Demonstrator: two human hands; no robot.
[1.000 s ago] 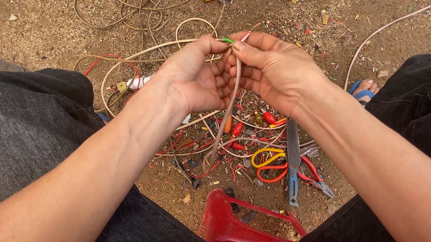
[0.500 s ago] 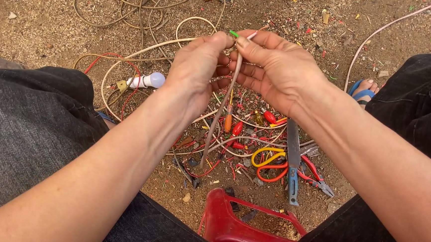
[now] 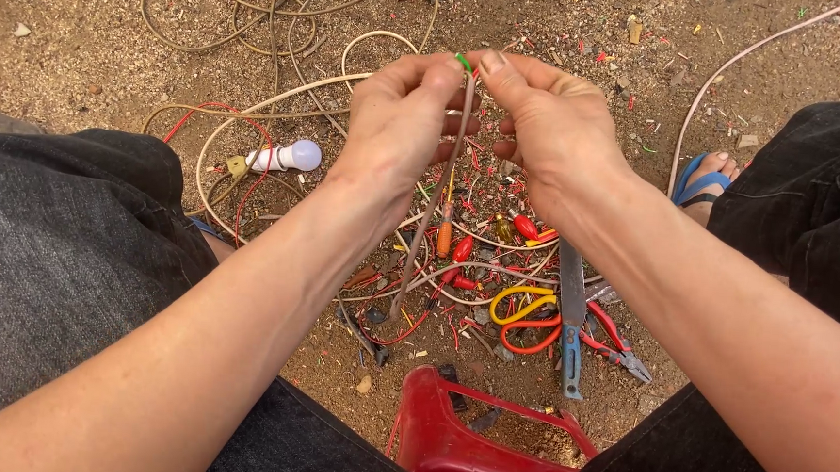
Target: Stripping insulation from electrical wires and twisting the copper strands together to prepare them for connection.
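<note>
My left hand and my right hand meet above the dirt, both pinching the top end of a thin brown cable. A short green wire tip pokes out between the fingertips. The cable hangs straight down from my hands to a pile of cut red and beige wire scraps on the ground between my knees.
A knife with a blue handle, red-handled pliers and yellow and orange scissors lie by the scraps. A white bulb on a lead lies left. Beige cable loops lie beyond. A red plastic stool stands under me.
Both hands have risen slightly and closed in together on the cable's end; the cable now hangs straighter beneath them.
</note>
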